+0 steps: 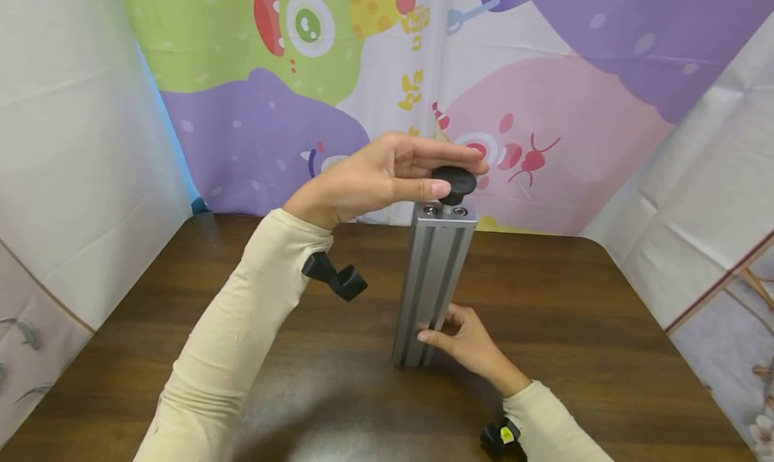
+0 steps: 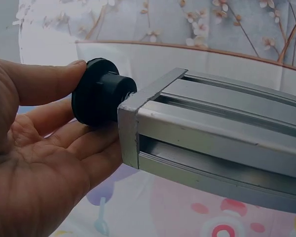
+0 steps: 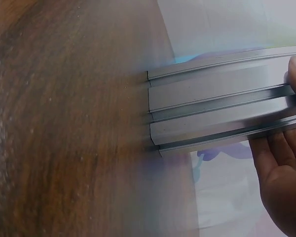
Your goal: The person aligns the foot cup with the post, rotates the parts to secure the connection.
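A silver slotted aluminium profile (image 1: 435, 281) stands upright, slightly tilted in the head view, its lower end right at the tabletop. A flat end plate (image 2: 130, 116) with two screws caps its top. From the plate rises a black levelling foot (image 1: 456, 182) with a round disc and a short metal stem. My left hand (image 1: 375, 176) holds the disc, thumb on its near edge and fingers stretched along the far side. Lower down, my right hand (image 1: 465, 341) grips the profile, thumb on one face and fingers (image 3: 281, 148) on another side.
The brown wooden table (image 1: 544, 301) reaches back to a printed cartoon curtain (image 1: 411, 59). White fabric walls (image 1: 66, 113) close in both sides. Black mounts (image 1: 335, 276) are strapped to both wrists, over cream sleeves.
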Demonstrator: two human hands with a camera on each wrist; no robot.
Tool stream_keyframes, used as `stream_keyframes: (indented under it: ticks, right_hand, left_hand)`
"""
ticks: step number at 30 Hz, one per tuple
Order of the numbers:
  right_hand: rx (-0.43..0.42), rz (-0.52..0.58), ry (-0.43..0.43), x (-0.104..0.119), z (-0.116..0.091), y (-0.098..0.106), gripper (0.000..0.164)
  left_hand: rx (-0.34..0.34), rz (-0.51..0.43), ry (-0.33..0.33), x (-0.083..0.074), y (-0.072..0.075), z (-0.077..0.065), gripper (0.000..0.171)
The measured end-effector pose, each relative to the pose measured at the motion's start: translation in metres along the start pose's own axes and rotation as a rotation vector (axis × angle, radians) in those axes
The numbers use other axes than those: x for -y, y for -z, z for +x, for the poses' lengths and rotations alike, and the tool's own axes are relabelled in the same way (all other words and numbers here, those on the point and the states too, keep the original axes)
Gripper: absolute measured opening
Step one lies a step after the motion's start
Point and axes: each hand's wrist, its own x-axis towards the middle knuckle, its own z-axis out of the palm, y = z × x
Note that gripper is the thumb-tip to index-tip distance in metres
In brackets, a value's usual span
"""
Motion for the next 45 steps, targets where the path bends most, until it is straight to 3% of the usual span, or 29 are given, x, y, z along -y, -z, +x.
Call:
stream_keyframes:
  ticks: [7, 10, 12, 17, 20, 22, 25, 30, 33, 35, 37, 41, 43, 45]
  right_hand:
    - [0.017, 0.020, 0.000, 0.003, 0.002, 0.002, 0.024]
    - [0.027, 0.028, -0.005, 0.004, 0.002, 0.004, 0.026]
    - [0.032, 0.026, -0.012, 0.004, 0.002, 0.005, 0.027]
    - [0.053, 0.027, -0.005, 0.005, 0.002, 0.007, 0.028]
    - [0.065, 0.045, 0.007, 0.004, 0.001, 0.010, 0.029]
    - [0.068, 0.063, 0.004, 0.003, 0.000, 0.012, 0.033]
    - [0.073, 0.093, -0.014, 0.003, -0.002, 0.015, 0.043]
    - [0.070, 0.087, -0.050, 0.003, -0.003, 0.016, 0.046]
    - [0.058, 0.072, -0.051, 0.002, -0.004, 0.015, 0.042]
    - [0.051, 0.062, -0.040, 0.001, -0.004, 0.014, 0.041]
    - [0.046, 0.053, -0.036, 0.000, -0.004, 0.013, 0.041]
    - [0.046, 0.040, -0.046, -0.001, -0.005, 0.013, 0.042]
    - [0.051, 0.033, -0.052, -0.001, -0.004, 0.014, 0.044]
    - [0.055, 0.023, -0.051, 0.000, -0.004, 0.014, 0.045]
  left_hand:
    - [-0.020, -0.008, 0.021, -0.002, -0.002, 0.000, 0.045]
    - [-0.068, 0.078, 0.024, -0.003, -0.007, 0.001, 0.045]
    - [-0.123, 0.225, 0.007, -0.004, -0.013, 0.001, 0.044]
    - [-0.362, 0.813, -0.098, -0.007, -0.034, 0.002, 0.049]
    - [-0.498, 1.060, -0.182, -0.008, -0.044, 0.002, 0.053]
    - [-0.547, 1.149, -0.241, -0.009, -0.048, 0.002, 0.054]
    - [-0.585, 1.261, -0.267, -0.010, -0.051, 0.002, 0.055]
    - [-0.606, 1.360, -0.207, -0.011, -0.054, 0.003, 0.054]
    - [-0.563, 1.295, -0.157, -0.012, -0.053, 0.002, 0.045]
    - [-0.483, 1.152, -0.123, -0.014, -0.048, 0.002, 0.034]
    - [-0.350, 0.889, -0.106, -0.016, -0.038, 0.000, 0.030]
    - [-0.095, 0.274, -0.027, -0.012, -0.015, -0.003, 0.042]
    - [-0.031, 0.092, -0.011, -0.007, -0.008, -0.005, 0.044]
    - [-0.014, 0.024, -0.026, -0.004, -0.005, -0.006, 0.043]
